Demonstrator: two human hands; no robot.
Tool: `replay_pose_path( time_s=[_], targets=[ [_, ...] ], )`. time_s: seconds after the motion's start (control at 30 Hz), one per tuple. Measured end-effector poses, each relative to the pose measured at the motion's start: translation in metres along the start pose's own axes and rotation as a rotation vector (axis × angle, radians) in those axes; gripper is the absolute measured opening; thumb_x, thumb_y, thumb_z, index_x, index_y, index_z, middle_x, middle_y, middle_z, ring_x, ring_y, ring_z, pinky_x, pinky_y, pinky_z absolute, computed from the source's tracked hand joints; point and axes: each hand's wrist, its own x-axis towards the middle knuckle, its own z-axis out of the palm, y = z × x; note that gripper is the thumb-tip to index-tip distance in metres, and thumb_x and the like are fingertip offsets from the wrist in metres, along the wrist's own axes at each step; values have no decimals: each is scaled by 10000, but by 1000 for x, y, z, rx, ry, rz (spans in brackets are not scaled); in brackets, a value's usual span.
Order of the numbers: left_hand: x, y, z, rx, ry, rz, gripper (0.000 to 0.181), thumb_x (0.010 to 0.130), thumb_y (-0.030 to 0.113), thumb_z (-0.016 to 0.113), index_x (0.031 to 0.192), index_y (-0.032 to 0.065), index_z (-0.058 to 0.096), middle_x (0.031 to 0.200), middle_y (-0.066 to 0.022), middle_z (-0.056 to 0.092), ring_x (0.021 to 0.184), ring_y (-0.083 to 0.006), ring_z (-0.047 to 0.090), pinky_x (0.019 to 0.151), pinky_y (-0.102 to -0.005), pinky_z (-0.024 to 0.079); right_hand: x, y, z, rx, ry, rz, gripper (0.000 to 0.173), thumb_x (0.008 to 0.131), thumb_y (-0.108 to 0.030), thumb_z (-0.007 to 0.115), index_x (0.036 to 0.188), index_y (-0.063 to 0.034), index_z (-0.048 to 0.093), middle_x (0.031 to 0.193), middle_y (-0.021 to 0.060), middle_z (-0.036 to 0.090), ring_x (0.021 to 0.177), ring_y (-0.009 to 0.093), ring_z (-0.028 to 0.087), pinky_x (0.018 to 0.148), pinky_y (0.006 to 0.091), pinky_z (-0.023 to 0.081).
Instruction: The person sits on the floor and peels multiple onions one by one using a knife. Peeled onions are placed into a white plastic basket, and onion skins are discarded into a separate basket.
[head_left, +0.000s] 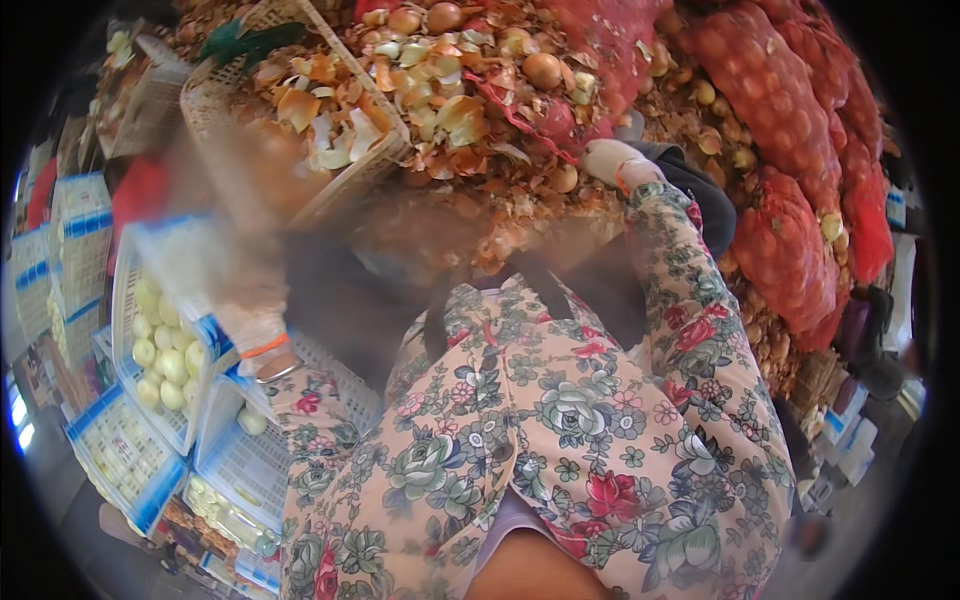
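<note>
My left hand (244, 296), in a pale glove with an orange band at the wrist, is beside a white plastic crate (120, 330) holding peeled onions (171, 366). A blur hides its fingers and whether they hold anything. Gloved too, my right hand (609, 161) is closed at the edge of a red mesh sack (551, 127), whose rim runs taut to it. Unpeeled onions (542, 71) and loose onion skins (461, 120) lie about the sack's mouth. A beige plastic basket (390, 142) full of skins stands ahead, between the hands.
Full red mesh sacks of onions (780, 247) are piled at the right. More blue-and-white crates (127, 457) stand at the lower left, and others (79, 210) are stacked at the far left. A dark green item (251, 41) lies on the basket's far end.
</note>
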Motion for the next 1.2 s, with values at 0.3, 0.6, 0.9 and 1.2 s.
replay_pose_path(
  time_s=[0.3, 0.6, 0.9, 1.2],
  targets=[
    [-22, -65, 59, 49, 41, -174, 685, 943, 352, 637, 1390, -105, 392, 1329, -225, 515, 1252, -387, 524, 960, -448, 534, 0, -47, 32, 604, -207, 589, 343, 909, -259, 540, 1137, -80, 724, 1165, 163, 702, 1087, 338, 674, 891, 437, 535],
    [-16, -82, 81, 212, -3, -233, 617, 940, 308, 648, 1385, -67, 441, 1335, -197, 540, 1217, -366, 554, 999, -436, 476, 14, -38, 44, 715, -438, 514, 322, 871, -252, 585, 1102, -84, 734, 1104, 156, 721, 1032, 335, 690, 858, 425, 544],
    [6, -174, 123, 971, -128, -269, 610, 866, 122, 760, 1401, 2, 495, 1345, -140, 576, 1171, -190, 583, 968, -328, 496, -54, -91, -117, 569, 185, -29, 309, 869, -294, 605, 1102, -104, 680, 971, 192, 702, 914, 375, 675, 771, 470, 530],
    [4, -146, 146, 699, -250, 93, 766, 778, 23, 775, 1446, 36, 402, 1175, -55, 617, 1040, -145, 622, 872, -269, 537, -76, -159, -171, 761, 732, -103, 331, 908, -279, 622, 1183, -94, 621, 898, 169, 682, 830, 372, 669, 721, 448, 526]
  ],
)
